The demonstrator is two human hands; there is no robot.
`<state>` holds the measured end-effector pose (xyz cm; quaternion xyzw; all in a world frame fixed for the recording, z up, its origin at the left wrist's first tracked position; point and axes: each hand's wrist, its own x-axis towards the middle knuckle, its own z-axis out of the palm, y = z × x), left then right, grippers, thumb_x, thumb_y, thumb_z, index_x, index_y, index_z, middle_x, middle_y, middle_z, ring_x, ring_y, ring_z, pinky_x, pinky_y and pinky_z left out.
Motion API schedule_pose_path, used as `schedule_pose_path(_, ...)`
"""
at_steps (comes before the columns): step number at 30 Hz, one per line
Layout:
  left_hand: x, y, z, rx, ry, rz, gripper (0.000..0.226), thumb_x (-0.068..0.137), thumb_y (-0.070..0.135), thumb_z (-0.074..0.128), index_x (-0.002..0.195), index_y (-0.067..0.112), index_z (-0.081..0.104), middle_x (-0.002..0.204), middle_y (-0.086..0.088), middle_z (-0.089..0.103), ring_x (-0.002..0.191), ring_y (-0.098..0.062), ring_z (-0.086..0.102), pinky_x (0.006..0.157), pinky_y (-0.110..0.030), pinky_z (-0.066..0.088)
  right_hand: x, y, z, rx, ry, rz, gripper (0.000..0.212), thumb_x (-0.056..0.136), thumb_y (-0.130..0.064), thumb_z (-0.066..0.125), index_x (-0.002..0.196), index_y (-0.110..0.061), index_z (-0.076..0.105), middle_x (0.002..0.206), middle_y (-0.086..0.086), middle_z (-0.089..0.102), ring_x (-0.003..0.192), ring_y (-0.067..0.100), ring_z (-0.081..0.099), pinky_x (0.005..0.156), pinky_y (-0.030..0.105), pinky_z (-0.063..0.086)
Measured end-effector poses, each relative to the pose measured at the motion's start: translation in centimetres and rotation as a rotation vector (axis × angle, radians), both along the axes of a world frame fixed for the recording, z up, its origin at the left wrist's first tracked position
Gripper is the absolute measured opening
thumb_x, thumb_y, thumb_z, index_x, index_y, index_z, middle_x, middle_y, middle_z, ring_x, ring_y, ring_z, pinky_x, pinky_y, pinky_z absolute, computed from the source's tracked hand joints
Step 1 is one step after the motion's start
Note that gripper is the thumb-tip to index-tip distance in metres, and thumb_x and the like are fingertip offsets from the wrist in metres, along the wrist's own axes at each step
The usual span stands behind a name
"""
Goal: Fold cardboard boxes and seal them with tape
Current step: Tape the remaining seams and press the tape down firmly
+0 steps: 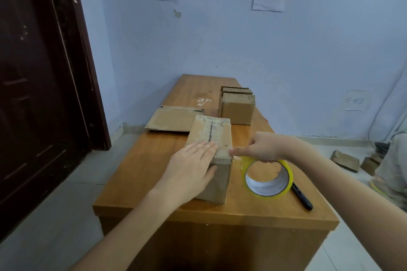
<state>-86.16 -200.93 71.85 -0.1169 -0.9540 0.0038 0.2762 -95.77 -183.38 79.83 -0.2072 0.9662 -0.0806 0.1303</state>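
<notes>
A closed cardboard box [214, 136] stands in the middle of the wooden table [141, 174], with clear tape along its top seam. My left hand [190, 166] lies flat on the box's near top edge, fingers straight, thumb down its front face. My right hand [261, 146] holds a roll of clear tape with a yellowish rim [267, 178] just right of the box. A short strip of tape stretches from the roll to the box's near right corner, where my right thumb presses.
A flattened cardboard box [171, 119] lies at the table's left edge. A folded box with open flaps [237, 106] stands behind. A black pen-like tool [302, 198] lies right of the roll. Cardboard scraps [345, 160] lie on the floor at right. A dark door [39, 72] stands left.
</notes>
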Motion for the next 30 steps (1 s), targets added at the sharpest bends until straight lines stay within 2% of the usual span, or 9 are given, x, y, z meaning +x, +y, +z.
schedule_pose_path(4,-0.4,-0.2,-0.4,0.006,0.051,-0.012,0.047,0.084,0.031,0.069,0.125,0.013,0.06,0.123,-0.003,0.064,0.113,-0.016,0.062,0.099,-0.031,0.035,0.6,0.8,1.7,-0.066,0.02,0.013,0.054,0.087,-0.054,0.054,0.054,-0.013,0.041,0.045,-0.002,0.043,0.043,0.015,0.038,0.054,0.025,0.036)
schedule_pose_path(10,-0.3,-0.1,-0.1,0.002,0.022,-0.022,0.044,0.096,0.029,0.052,0.137,0.014,0.049,0.138,-0.001,0.052,0.128,-0.015,0.05,0.108,-0.029,0.026,0.8,0.4,3.0,0.055,0.039,0.055,0.051,0.085,-0.054,0.055,0.057,-0.012,0.047,0.049,-0.001,0.046,0.045,0.016,0.04,0.059,0.026,0.039)
schedule_pose_path(13,-0.6,-0.3,-0.1,-0.026,0.033,-0.036,0.044,0.082,0.021,0.072,0.123,0.008,0.062,0.12,-0.007,0.066,0.111,-0.018,0.063,0.097,-0.033,0.041,0.9,-0.2,4.2,0.068,0.098,0.064,0.047,0.084,-0.05,0.055,0.058,-0.012,0.05,0.048,-0.002,0.046,0.048,0.017,0.041,0.061,0.028,0.04)
schedule_pose_path(16,-0.6,-0.4,-0.2,-0.002,0.041,-0.032,0.047,0.077,0.019,0.078,0.12,0.007,0.064,0.116,-0.008,0.068,0.107,-0.018,0.065,0.093,-0.034,0.047,0.8,-0.5,4.6,0.125,0.132,0.068,0.045,0.082,-0.051,0.056,0.058,-0.013,0.053,0.05,-0.002,0.048,0.05,0.018,0.044,0.065,0.029,0.042)
schedule_pose_path(18,-0.3,-0.1,0.0,-0.01,0.006,-0.036,0.047,0.086,0.02,0.068,0.129,0.008,0.057,0.127,-0.008,0.061,0.116,-0.018,0.059,0.101,-0.033,0.038,0.6,-0.2,4.1,0.145,0.108,0.046,0.047,0.08,-0.055,0.056,0.057,-0.013,0.053,0.049,-0.002,0.049,0.049,0.018,0.044,0.066,0.03,0.043)
schedule_pose_path(20,-0.1,0.1,0.4,-0.04,-0.025,-0.026,0.048,0.099,0.025,0.046,0.145,0.013,0.035,0.147,-0.003,0.04,0.135,-0.014,0.04,0.111,-0.026,0.018,0.1,0.4,3.1,0.135,0.045,0.017,0.051,0.079,-0.059,0.057,0.059,-0.013,0.052,0.05,-0.001,0.052,0.048,0.017,0.045,0.068,0.031,0.044)
schedule_pose_path(23,-0.2,0.2,0.5,-0.049,-0.004,-0.018,0.05,0.104,0.029,0.026,0.151,0.019,0.014,0.157,0.003,0.02,0.144,-0.009,0.019,0.109,-0.021,-0.001,-0.6,1.0,1.3,0.088,-0.033,-0.021,0.053,0.077,-0.063,0.059,0.06,-0.014,0.048,0.052,0.0,0.056,0.048,0.016,0.048,0.07,0.03,0.045)
schedule_pose_path(27,-0.3,0.3,0.8,-0.056,-0.024,0.005,0.052,0.104,0.035,0.024,0.152,0.02,0.013,0.157,0.005,0.019,0.144,-0.007,0.017,0.111,-0.02,-0.001,-0.5,1.2,-0.1,0.031,-0.084,-0.018,0.051,0.08,-0.063,0.058,0.06,-0.017,0.048,0.054,-0.001,0.056,0.05,0.014,0.048,0.071,0.03,0.045)
schedule_pose_path(30,-0.2,0.3,1.4,-0.053,-0.114,0.017,0.059,0.1,0.044,0.032,0.152,0.023,0.011,0.158,0.006,0.017,0.144,-0.007,0.016,0.115,-0.022,0.005,-0.3,1.0,-0.3,0.024,-0.082,0.032,0.051,0.082,-0.062,0.055,0.06,-0.017,0.049,0.054,-0.004,0.054,0.053,0.013,0.049,0.067,0.028,0.042)
